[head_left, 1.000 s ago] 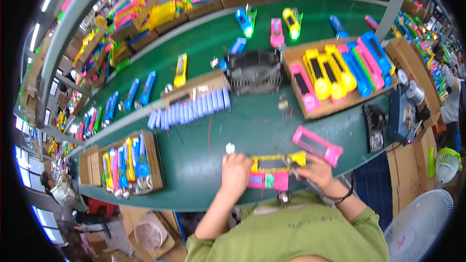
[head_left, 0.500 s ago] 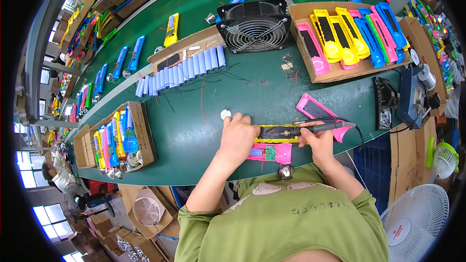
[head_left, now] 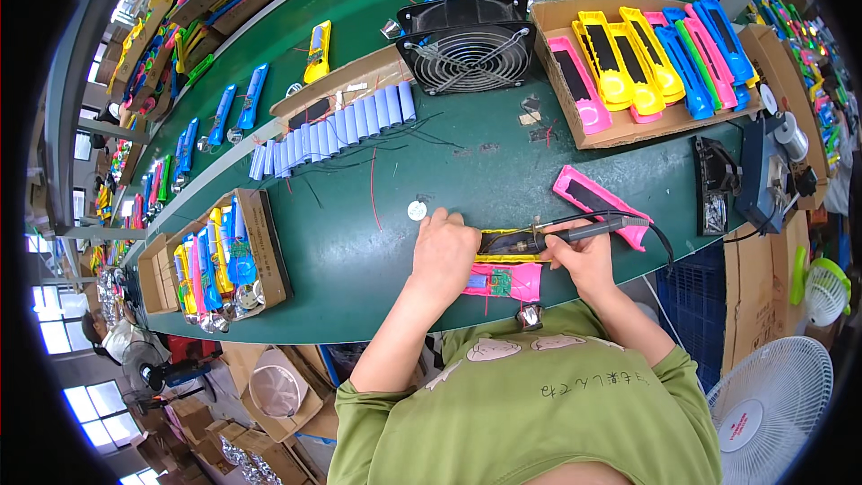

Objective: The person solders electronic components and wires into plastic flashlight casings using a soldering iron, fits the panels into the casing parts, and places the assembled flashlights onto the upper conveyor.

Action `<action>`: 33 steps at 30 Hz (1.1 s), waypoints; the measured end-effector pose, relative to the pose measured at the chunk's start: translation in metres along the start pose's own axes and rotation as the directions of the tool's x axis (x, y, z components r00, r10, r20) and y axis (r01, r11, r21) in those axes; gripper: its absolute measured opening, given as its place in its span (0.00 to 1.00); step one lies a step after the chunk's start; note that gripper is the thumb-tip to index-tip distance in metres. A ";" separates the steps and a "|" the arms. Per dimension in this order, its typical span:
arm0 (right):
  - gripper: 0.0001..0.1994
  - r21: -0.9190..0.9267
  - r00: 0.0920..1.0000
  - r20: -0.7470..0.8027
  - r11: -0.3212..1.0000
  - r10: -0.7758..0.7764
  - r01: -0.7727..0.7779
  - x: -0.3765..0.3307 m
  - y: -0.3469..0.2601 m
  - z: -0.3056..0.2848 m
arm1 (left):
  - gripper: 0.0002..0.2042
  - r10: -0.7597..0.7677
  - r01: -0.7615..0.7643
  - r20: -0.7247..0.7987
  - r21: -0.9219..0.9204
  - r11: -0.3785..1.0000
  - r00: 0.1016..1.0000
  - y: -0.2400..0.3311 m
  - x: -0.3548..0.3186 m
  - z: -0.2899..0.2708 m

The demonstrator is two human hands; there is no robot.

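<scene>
My left hand point(head_left: 445, 249) is closed on the left end of a yellow plastic casing point(head_left: 512, 257), which lies crosswise in front of me with a dark strip inside. In my right hand point(head_left: 582, 258) is a soldering iron point(head_left: 588, 231), its front part over the yellow casing and its tip hard to make out. Just below, nearer my body, lies a pink casing point(head_left: 525, 282) with a green circuit board point(head_left: 500, 283) and a blue battery point(head_left: 476, 281), partly covered. A small silvery lamp head point(head_left: 530, 317) sits at the table edge. Beyond the iron lies another pink casing point(head_left: 575, 187).
A black fan point(head_left: 467, 58) stands at the back, beside a row of blue batteries point(head_left: 337, 126). Cardboard boxes of coloured casings stand at right point(head_left: 593, 139) and left point(head_left: 274, 251). The soldering station point(head_left: 761, 175) is at far right; the iron's black cable loops near my right hand.
My right hand and the soldering iron have shifted slightly left along the yellow casing. My left hand keeps its hold on the casing's left end.
</scene>
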State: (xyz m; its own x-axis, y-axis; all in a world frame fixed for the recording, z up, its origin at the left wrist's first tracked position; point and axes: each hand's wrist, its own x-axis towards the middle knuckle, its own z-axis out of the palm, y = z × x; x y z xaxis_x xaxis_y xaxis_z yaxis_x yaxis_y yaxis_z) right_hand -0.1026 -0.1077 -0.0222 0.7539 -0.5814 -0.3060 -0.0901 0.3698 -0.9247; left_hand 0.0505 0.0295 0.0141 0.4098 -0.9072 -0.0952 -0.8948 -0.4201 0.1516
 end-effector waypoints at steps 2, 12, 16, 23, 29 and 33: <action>0.06 0.005 1.000 -0.008 1.000 0.000 0.000 -0.001 0.000 0.001 | 0.03 -0.007 0.007 -0.016 -0.004 1.000 1.000 0.000 0.000 0.002; 0.08 0.078 0.985 -0.052 0.982 -0.166 0.170 -0.003 -0.001 0.004 | 0.02 0.014 -0.014 -0.039 0.011 1.000 0.999 -0.014 0.012 0.005; 0.10 -0.352 0.901 0.075 0.834 -0.428 0.425 -0.022 -0.006 -0.013 | 0.03 -0.024 0.017 0.050 0.136 0.991 0.998 -0.006 0.005 0.000; 0.22 -0.658 0.675 0.346 0.344 -0.652 0.670 -0.025 -0.005 -0.039 | 0.03 -0.034 0.035 -0.015 0.108 0.994 0.999 0.009 0.003 0.014; 0.26 -0.690 0.705 0.411 0.309 -0.578 0.655 -0.015 0.001 -0.042 | 0.05 -0.036 0.031 0.021 0.197 0.980 0.999 0.005 0.006 0.010; 0.25 -0.671 0.685 0.375 0.327 -0.624 0.665 -0.001 -0.002 -0.036 | 0.05 0.029 -0.026 -0.141 0.027 0.999 0.990 0.009 -0.004 -0.044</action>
State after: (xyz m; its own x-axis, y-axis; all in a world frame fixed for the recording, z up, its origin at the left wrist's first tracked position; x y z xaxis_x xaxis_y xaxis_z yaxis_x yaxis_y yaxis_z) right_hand -0.1268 -0.1344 -0.0281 0.8167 -0.3579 0.4526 0.0349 -0.7523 -0.6579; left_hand 0.0485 0.0280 0.0595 0.4044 -0.9132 0.0493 -0.9095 -0.3959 0.1269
